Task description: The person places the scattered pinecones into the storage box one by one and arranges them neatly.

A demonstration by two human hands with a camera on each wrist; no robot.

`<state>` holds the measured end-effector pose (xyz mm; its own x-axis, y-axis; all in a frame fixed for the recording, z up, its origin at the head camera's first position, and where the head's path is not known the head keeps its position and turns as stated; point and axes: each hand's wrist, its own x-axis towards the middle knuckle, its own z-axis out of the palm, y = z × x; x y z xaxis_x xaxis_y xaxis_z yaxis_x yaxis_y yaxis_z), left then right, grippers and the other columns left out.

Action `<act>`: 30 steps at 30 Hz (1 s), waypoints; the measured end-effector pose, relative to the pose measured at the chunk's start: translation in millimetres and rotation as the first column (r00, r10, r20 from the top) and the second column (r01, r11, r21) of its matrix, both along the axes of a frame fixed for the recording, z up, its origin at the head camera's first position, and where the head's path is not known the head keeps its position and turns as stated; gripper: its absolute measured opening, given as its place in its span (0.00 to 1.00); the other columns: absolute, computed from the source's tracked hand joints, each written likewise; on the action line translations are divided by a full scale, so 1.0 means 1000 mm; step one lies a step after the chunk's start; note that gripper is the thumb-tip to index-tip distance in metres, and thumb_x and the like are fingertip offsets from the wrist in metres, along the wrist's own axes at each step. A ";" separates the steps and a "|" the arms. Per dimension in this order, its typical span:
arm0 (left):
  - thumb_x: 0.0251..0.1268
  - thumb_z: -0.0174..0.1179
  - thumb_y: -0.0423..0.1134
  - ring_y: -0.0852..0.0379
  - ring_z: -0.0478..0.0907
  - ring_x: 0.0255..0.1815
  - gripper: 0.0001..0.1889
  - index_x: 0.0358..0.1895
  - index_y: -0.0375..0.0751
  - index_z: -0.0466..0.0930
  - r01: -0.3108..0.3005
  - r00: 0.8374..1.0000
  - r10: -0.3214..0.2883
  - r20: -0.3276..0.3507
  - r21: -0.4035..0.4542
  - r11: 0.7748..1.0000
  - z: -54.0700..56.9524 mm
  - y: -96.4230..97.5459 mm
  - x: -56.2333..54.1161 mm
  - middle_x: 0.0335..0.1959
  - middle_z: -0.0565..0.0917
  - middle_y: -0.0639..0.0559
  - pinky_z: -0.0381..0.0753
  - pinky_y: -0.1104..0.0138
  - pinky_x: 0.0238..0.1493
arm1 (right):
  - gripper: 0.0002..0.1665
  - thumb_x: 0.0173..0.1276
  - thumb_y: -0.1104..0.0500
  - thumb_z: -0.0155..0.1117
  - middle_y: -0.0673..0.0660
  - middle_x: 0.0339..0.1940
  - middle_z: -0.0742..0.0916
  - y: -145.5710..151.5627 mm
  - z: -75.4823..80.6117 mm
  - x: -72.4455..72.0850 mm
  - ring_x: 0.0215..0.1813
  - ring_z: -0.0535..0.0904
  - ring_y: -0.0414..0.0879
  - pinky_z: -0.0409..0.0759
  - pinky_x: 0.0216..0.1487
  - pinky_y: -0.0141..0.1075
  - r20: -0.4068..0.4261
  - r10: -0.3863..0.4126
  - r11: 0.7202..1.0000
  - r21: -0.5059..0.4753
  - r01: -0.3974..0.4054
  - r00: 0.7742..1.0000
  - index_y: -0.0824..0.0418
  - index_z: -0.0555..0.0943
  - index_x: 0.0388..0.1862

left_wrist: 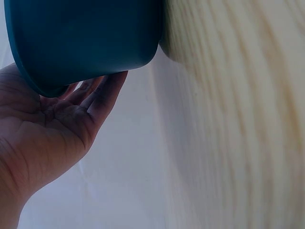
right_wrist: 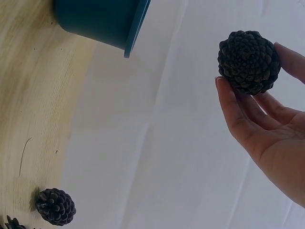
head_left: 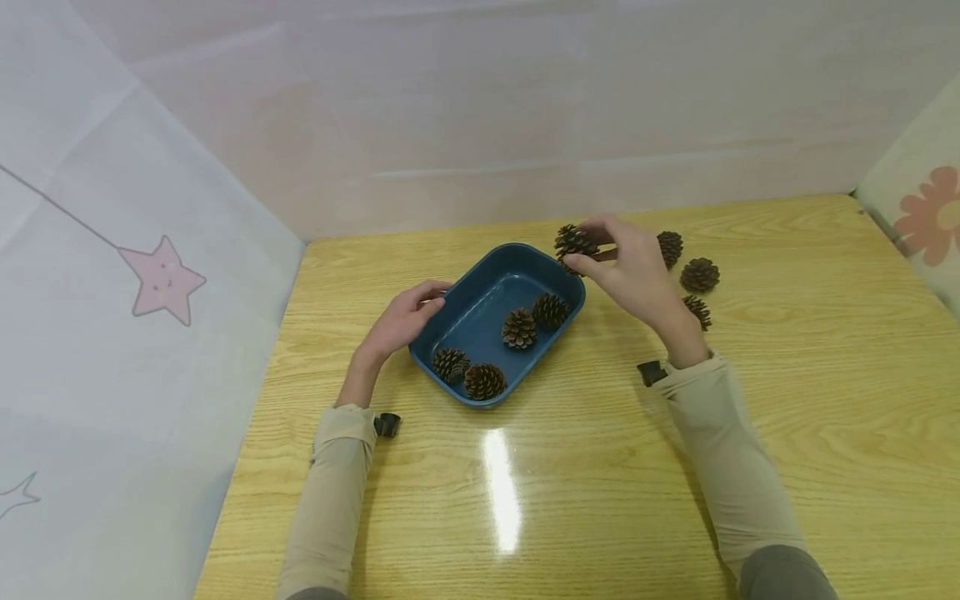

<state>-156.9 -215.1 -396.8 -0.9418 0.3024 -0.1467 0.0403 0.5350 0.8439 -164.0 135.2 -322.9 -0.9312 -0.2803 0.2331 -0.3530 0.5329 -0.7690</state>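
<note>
A dark brown pine cone (head_left: 573,242) is pinched between the thumb and fingers of my right hand (head_left: 630,267), above the far right corner of a blue plastic tub (head_left: 480,312). In the right wrist view the same pine cone (right_wrist: 249,63) is seen end-on, off the table. My left hand (head_left: 403,318) grips the tub's left side. Its fingers (left_wrist: 107,98) lie against the outer wall in the left wrist view; the thumb is hidden there. Inside the tub lie several pine cones (head_left: 519,328), two of them near its front end.
Several more pine cones (head_left: 700,275) lie on the wooden table (head_left: 810,375) to the right, partly behind my right hand and wrist. A pale cloth wall (head_left: 480,125) rises at the table's back edge, and another stands along the left.
</note>
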 end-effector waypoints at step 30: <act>0.86 0.47 0.39 0.39 0.69 0.72 0.22 0.75 0.37 0.70 0.015 1.000 -0.016 -0.016 -0.015 1.000 -0.002 -0.002 0.000 0.72 0.73 0.36 0.68 0.45 0.72 | 0.30 0.70 0.55 0.75 0.65 0.60 0.85 -0.015 0.000 0.006 0.59 0.82 0.58 0.82 0.58 0.51 -0.077 0.058 0.996 0.077 -0.052 0.995 0.68 0.78 0.64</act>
<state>-156.6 -217.0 -398.6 -0.9394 0.3150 -0.1356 0.0627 0.5465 0.8351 -157.9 119.8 -322.5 -0.8933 -0.3498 0.2824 -0.4417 0.5660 -0.6961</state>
